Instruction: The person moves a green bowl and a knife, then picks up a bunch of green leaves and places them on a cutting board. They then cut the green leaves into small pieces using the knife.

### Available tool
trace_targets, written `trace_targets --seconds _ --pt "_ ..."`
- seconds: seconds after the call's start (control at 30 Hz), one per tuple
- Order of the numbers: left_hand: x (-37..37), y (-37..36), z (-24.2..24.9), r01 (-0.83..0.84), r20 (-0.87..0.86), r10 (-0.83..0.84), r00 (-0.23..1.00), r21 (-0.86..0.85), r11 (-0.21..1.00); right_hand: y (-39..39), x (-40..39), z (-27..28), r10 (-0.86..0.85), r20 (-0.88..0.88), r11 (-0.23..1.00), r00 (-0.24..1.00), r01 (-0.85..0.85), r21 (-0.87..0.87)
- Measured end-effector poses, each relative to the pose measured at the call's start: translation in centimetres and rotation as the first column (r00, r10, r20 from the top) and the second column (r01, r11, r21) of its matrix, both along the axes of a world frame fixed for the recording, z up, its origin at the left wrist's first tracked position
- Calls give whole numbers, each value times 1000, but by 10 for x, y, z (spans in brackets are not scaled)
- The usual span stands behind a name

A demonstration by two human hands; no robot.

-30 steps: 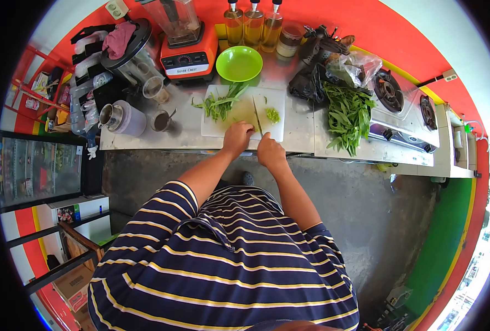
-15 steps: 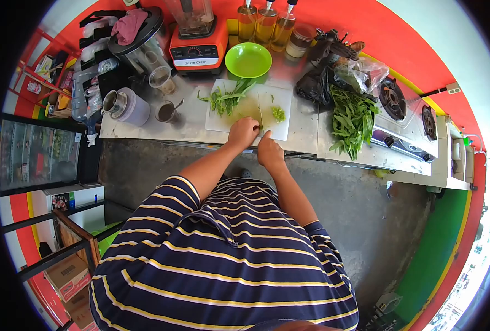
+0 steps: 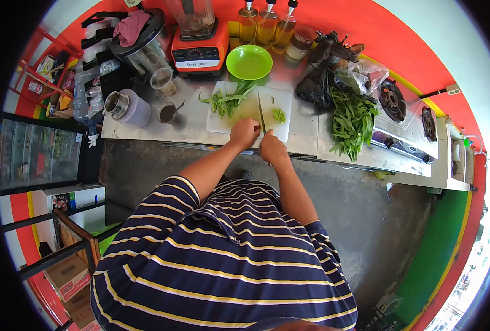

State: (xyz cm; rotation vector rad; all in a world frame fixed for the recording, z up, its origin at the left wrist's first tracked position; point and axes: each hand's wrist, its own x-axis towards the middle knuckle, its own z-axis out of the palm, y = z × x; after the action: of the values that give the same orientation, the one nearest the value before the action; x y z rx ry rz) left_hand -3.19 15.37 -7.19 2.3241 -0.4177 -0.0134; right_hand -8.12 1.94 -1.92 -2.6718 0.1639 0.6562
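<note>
A knife (image 3: 261, 113) is in my right hand (image 3: 273, 148), which is closed round its handle near the front edge of a white cutting board (image 3: 248, 124). The blade points away from me over the board. Just left of the blade, my left hand (image 3: 245, 133) rests on the board with its fingers curled in; whatever lies under them is hidden. Leafy green stems (image 3: 228, 102) lie loose on the board's left part. To the right of the blade sits a small heap of chopped green pieces (image 3: 278, 115).
Behind the board stand a green bowl (image 3: 249, 62), a red blender (image 3: 199, 54) and oil bottles (image 3: 267, 25). A cup with a spoon (image 3: 168, 113) and a metal flask (image 3: 127, 107) are to the left. Leafy greens (image 3: 354, 118) and a gas stove (image 3: 402, 118) are to the right.
My right hand has shifted slightly right and towards me. The knife blade has turned, so more of its side shows. My left hand stays nearly in place.
</note>
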Motion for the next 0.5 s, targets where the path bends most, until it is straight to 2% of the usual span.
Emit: trace_targets --seconds 0.13,0.33,0.5 --pt "1 0 -1 -3 10 2 1000 75 997 5 -9 1 -33 -11 999 999 33 8" --pt "0 0 4 -2 -44 4 999 45 999 4 -4 -5 89 70 992 994 -82 -98" --pt "-1 0 0 -16 5 16 1000 43 999 13 -19 -14 24 63 994 998 -17 -110"
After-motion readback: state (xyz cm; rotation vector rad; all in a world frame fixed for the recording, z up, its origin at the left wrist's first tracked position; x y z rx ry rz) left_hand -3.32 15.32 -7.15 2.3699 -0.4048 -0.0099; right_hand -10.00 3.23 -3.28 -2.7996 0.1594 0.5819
